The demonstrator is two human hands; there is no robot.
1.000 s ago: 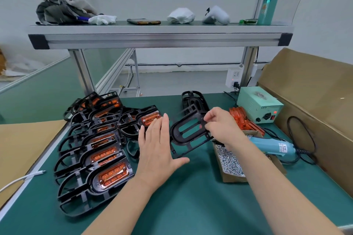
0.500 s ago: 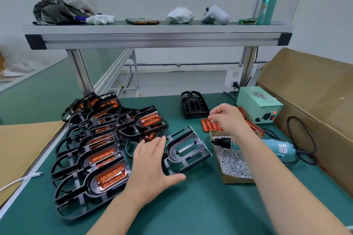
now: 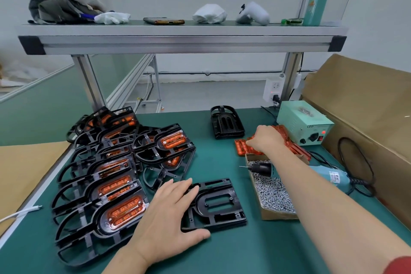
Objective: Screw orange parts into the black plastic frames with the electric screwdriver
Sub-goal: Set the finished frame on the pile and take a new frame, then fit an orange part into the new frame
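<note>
On the mat [image 3: 222, 251] at 6 o'clock lay the black frame [image 3: 219, 203], long side running 9 to 3, round end toward 9. Left hand [image 3: 165, 218] pressed it, fingers [image 3: 176, 191] straight. Right hand [image 3: 265, 140] sat on orange parts [image 3: 241, 148] at 1; grip hidden. Green box [image 3: 298, 118] said "LED".

On the table [image 3: 222, 251], an unfilled frame [image 3: 219, 203] lies front and centre, with assembled frames [image 3: 106, 176] piled to its left. To its right sits the screw box [image 3: 273, 198], the electric screwdriver [image 3: 329, 177] lying across it. Loose inserts [image 3: 242, 147] lie behind the box, and the power supply [image 3: 304, 122] stands behind those.
</note>
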